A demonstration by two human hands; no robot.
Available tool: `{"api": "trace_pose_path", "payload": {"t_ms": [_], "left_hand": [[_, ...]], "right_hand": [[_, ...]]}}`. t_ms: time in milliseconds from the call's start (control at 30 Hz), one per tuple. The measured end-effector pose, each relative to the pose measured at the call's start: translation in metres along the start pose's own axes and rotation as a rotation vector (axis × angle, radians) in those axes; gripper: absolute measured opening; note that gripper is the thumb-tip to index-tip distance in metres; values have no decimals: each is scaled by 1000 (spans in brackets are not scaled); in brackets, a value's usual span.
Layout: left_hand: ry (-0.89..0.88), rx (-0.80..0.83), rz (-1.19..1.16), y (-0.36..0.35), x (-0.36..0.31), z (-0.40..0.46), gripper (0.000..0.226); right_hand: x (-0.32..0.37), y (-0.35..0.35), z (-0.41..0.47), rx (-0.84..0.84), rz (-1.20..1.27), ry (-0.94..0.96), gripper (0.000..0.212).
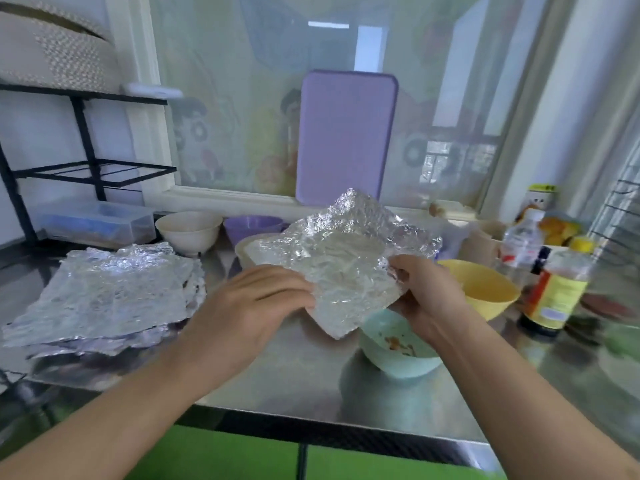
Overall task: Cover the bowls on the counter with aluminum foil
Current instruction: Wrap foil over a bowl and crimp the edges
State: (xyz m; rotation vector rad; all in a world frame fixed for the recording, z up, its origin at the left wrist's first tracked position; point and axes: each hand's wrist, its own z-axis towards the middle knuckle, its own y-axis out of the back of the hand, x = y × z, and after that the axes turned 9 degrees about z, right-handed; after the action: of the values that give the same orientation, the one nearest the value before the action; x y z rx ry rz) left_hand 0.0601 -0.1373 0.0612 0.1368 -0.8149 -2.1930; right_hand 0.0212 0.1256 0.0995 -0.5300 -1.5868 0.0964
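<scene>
i have my left hand (pixel 256 299) and right hand (pixel 420 292) both pinching one foil sheet (pixel 343 258) above the teal bowl (pixel 394 344); next i'd lower and crimp it; yellow bowl (pixel 485 289), foil stack (pixel 104 292), white bowl (pixel 188 230) wait beyond.

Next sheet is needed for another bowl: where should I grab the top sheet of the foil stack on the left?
Pinch the foil stack's right-hand edge from the right: its crinkled, fanned edges there look easiest to separate, nearest the left hand.
</scene>
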Motion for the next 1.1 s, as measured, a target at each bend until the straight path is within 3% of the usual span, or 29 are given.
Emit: {"api": "trace_pose_path", "payload": {"t_ms": [200,333,533,633,767,867,967,1100], "left_hand": [[147,104,-124,-44,-22,19,30],[249,151,-168,-64,-26,26,25],[172,247,-174,-67,-16,27,32],[184,319,-180,-65,-11,27,34],[322,335,-222,-60,-21,42,60],[407,316,-270,-63,-45,72,50],[395,536,-229,-77,-69,104,30],[319,884,-40,-118,-80,110,75]], "right_hand": [[20,97,-21,-169,-178,52,2],[21,128,-27,-141,-300,-2,2],[28,146,-32,8,-505,-93,18],[31,148,-31,25,-570,-100,16],[31,145,-29,47,-594,-136,15],[28,143,-27,42,-635,-130,17],[27,141,-26,26,-663,-123,17],[30,144,-21,-1,-729,-110,13]]}}
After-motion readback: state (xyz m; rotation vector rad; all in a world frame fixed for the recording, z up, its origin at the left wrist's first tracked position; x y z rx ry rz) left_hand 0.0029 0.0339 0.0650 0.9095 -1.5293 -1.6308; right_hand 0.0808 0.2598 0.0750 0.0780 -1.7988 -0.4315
